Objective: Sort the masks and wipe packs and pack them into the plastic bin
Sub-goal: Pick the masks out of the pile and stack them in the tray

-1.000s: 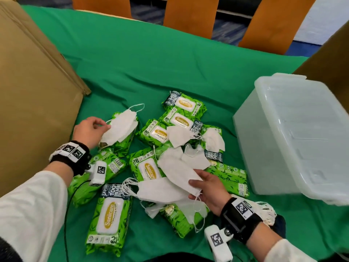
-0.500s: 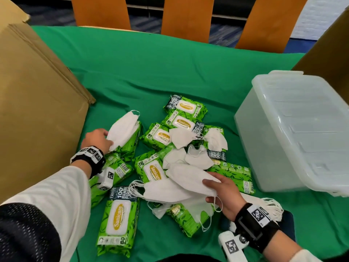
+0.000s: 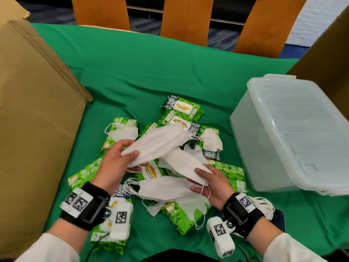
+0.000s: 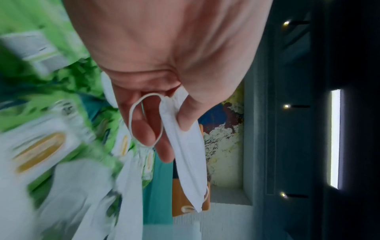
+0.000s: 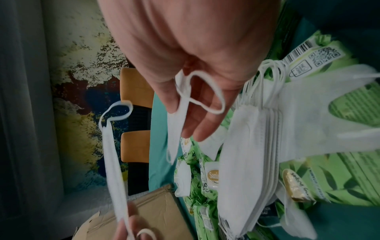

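Two hands: each pinches one white folded mask above the pile.
Head, left hand [image 3: 115, 163]: thumb and fingers clamped on the near end of a mask [image 3: 158, 142] that slants up and away over the wipe packs.
Head, right hand [image 3: 211, 188]: fingers and thumb clamped on the end of a second mask [image 3: 181, 163], lower and nearer, its ear loop hanging by the palm.
Head, stack [image 3: 166, 188]: several flat masks lying together on the packs, between the wrists, loops bunched at the left end.
Head, packs [image 3: 182, 108]: green leaf-print pouches with white flip lids, heaped on the green-clothed bench [image 3: 151, 72]; lids read "Sanicare", corners "80" and "100% BAMBOO FIBRE" in part.
Head, bin [image 3: 283, 133]: translucent plastic, lid on, right of the pile and apart from it.
Head, box [image 3: 34, 110]: brown cardboard, at the left.
Left wrist, left hand [image 4: 164, 81]: thumb and fingers clamped on a thin white mask [image 4: 187, 154] seen edge-on, loop round a finger; packs below blurred.
Right wrist, right hand [image 5: 185, 65]: fingers clamped on a mask [image 5: 176, 129] edge-on, loop across them; the stack [image 5: 246, 162] lies beside it, with "Sani" legible on a lid and a barcode and QR code on one pack.
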A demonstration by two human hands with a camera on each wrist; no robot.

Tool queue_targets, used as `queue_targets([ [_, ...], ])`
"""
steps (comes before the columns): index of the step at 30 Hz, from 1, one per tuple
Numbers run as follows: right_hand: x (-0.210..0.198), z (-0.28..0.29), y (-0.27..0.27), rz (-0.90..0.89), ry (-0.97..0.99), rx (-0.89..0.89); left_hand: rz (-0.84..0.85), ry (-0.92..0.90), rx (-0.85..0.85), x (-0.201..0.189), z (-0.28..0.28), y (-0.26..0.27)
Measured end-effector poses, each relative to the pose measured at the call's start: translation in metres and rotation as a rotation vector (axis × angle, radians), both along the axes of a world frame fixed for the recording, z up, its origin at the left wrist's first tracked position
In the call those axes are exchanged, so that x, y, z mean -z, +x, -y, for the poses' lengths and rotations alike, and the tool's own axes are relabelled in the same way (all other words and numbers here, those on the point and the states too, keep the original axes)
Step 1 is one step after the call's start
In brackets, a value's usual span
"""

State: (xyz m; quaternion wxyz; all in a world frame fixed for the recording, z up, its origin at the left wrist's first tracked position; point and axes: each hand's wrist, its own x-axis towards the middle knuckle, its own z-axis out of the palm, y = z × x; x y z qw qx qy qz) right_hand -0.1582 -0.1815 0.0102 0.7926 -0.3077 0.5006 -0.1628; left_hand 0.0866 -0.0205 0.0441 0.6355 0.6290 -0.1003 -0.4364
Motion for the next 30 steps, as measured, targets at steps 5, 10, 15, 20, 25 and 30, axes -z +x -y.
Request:
queue_targets([
  [5, 0.000, -0.005, 0.002, 0.033, -0.017, -0.029, 0.008, 0.028, 0.017, 0.023, -0.002, -0.042],
  [10, -0.007, -0.003, 0.001, -0.020, -0.070, -0.103, 0.099, -0.008, 0.103, 0.011, 0.000, -0.050],
  [15, -0.023, 0.000, -0.002, 0.023, -0.077, -0.265, 0.671, 0.161, 0.284, 0.016, 0.005, -0.049],
  [20, -0.029, 0.001, -0.008, 0.072, -0.054, -0.324, 0.364, 0.075, 0.402, 0.023, 0.003, -0.044],
  [25, -0.025, 0.002, -0.015, 0.178, 0.030, -0.107, -0.029, 0.018, 0.001, 0.029, -0.005, -0.049],
  [30, -0.021, -0.030, -0.001, 0.199, 0.053, -0.224, -0.335, -0.006, -0.034, 0.027, -0.001, -0.083],
])
